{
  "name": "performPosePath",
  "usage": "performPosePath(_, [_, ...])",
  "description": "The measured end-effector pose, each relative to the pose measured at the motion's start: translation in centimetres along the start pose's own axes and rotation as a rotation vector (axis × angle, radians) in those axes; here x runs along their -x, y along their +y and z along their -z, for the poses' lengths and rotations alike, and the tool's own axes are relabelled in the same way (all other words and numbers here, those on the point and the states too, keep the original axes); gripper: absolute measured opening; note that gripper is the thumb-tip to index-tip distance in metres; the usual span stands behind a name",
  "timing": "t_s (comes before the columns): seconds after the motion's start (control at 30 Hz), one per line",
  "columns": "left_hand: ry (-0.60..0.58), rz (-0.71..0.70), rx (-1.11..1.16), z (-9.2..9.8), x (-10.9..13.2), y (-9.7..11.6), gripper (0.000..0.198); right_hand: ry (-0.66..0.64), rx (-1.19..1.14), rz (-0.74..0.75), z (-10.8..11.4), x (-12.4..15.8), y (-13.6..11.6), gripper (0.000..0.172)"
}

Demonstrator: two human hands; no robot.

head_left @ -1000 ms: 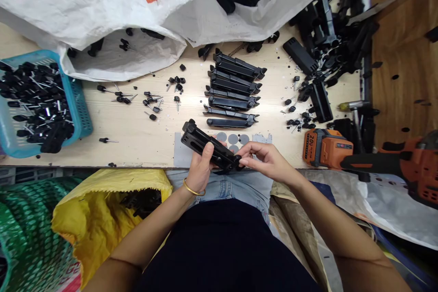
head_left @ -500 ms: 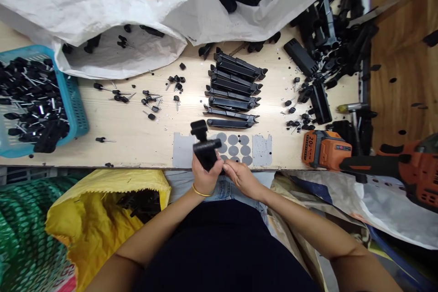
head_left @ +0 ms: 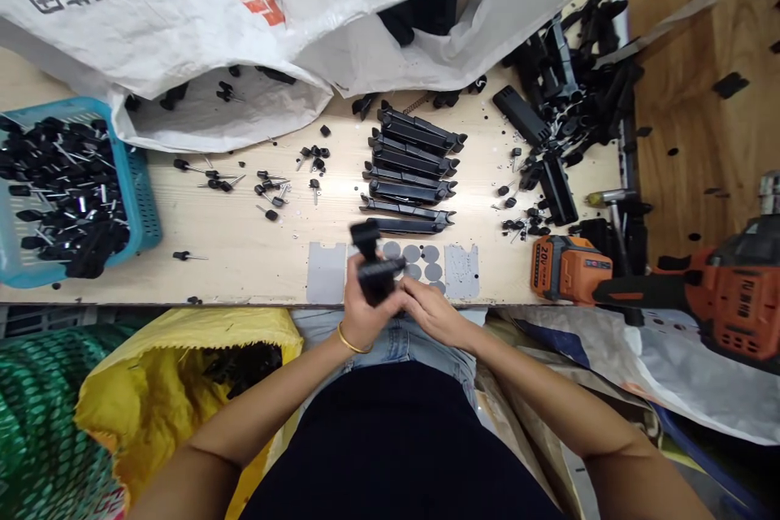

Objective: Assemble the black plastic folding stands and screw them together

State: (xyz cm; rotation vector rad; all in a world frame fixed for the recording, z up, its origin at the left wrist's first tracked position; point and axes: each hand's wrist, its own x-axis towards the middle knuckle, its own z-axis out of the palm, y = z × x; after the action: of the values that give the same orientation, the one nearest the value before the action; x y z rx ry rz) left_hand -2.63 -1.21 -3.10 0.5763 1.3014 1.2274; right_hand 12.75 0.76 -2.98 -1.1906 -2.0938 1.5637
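My left hand [head_left: 363, 315] is wrapped round a black plastic bracket [head_left: 376, 276], held over the front edge of the bench. The bracket has a blocky head on top and a wider crosspiece below it, both a little blurred. Against its lower right side, my right hand [head_left: 431, 310] is closed in a pinch; what lies between those fingertips is hidden. Just beyond the hands, a stack of folded black plastic legs [head_left: 411, 166] lies in a row. Grey round pads [head_left: 413, 253] and a grey sheet [head_left: 326, 272] are on the bench by the bracket.
A blue basket [head_left: 143, 203] of black knob screws stands at the left. White sacks [head_left: 201, 32] cover the back. To the right lie a heap of black parts [head_left: 561, 122], a hammer [head_left: 617, 215] and an orange cordless tool [head_left: 573, 268]. A yellow sack [head_left: 152, 390] hangs below.
The bracket and both hands have shifted slightly right and down relative to the bench, and the bracket has tilted. My right hand has closed in nearer to my left. The camera view has moved slightly.
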Motion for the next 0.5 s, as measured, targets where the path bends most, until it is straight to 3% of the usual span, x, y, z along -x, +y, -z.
performPosePath(0.17, [0.136,0.107,0.244,-1.9,-0.5,1.2,0.047,0.127,0.301,0.306,-0.1,-0.1,-0.4,0.042])
performPosePath(0.23, [0.176,0.133,0.28,-2.2,-0.4,1.2,0.048,0.168,0.312,0.316,-0.6,-0.3,-0.1,0.044])
performPosePath(0.37, [0.164,-0.027,0.22,-2.0,-0.2,0.7,0.045,0.213,0.277,0.26,-1.0,-0.2,0.2,0.046])
performPosePath(0.5, [0.099,-0.091,0.045,-1.4,-0.4,0.1,0.047,0.102,0.349,0.244,2.0,-0.5,0.3,0.043])
